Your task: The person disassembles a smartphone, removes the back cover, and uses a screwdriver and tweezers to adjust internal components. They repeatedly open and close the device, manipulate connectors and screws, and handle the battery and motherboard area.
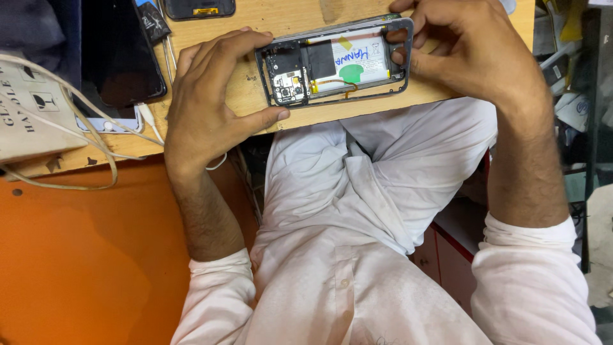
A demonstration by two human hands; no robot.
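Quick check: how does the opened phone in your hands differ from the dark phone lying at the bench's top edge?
The opened phone has no back cover, so its battery and circuit board show; the dark phone is closed, showing one plain dark face. The opened phone is gripped by the left hand and right hand; the dark phone lies untouched and is partly cut off by the frame. Both lie lengthwise over the wooden bench.
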